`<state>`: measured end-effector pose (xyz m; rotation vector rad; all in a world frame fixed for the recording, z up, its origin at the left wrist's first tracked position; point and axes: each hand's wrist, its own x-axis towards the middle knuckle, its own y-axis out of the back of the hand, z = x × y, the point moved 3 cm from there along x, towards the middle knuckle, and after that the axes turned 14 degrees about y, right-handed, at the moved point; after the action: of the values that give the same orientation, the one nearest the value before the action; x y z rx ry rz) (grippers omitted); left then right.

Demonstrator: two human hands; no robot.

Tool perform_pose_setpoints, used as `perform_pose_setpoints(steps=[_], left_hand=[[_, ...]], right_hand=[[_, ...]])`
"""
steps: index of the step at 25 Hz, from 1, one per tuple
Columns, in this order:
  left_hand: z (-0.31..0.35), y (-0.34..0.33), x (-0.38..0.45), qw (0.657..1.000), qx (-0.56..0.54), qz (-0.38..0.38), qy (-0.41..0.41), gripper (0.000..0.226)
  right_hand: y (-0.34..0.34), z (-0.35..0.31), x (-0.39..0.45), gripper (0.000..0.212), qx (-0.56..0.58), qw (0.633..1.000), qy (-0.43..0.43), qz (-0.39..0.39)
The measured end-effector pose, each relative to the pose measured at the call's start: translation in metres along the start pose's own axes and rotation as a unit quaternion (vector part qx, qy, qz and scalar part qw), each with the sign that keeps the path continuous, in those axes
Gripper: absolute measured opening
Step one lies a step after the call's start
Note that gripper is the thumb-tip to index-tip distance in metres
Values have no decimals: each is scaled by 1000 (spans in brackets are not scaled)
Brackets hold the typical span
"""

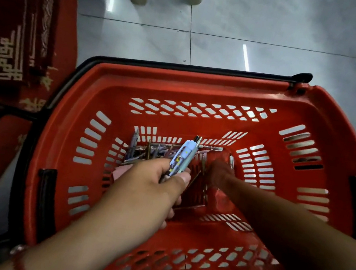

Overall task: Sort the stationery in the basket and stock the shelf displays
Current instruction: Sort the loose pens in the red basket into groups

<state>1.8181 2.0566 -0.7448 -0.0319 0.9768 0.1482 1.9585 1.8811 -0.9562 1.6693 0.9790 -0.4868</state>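
**Q:** Stationery, where does it lie, and what does each hand do?

**A:** Loose pens (158, 150) lie in a heap on the basket floor, toward its far-left corner; a few more lie along the middle. The red basket (203, 85) stands on a tiled floor (279, 34), its left rim beside a red mat (16, 18). My left hand (148, 188) hangs above the floor of the basket, fingers and thumb curled round a pale blue pen (184, 157) with a printed barrel, its tip pointing toward the far wall. A darker pen or two may sit in the same grip; I cannot tell. My right hand (219, 173) reaches deep, down near the floor by the right wall. It is in shadow, so I cannot tell whether its fingers are closed on anything.

**Q:** How is this step best done?

**A:** In my judgement, sorting is at an early stage: most pens are not yet gathered. I would collect like with like, keeping the barrels parallel in the left hand so the bundle does not fan out. The right hand should pick single pens from the heap, not rake them, since thin ones could catch in the floor slots.
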Motion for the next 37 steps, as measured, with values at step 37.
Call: perform_pose_setpoints(steps=[37], left_hand=[[22,-24,-90,952,163,60,-251,24]], right_hand=[[63,-85,-286,12,677,686,169,206]])
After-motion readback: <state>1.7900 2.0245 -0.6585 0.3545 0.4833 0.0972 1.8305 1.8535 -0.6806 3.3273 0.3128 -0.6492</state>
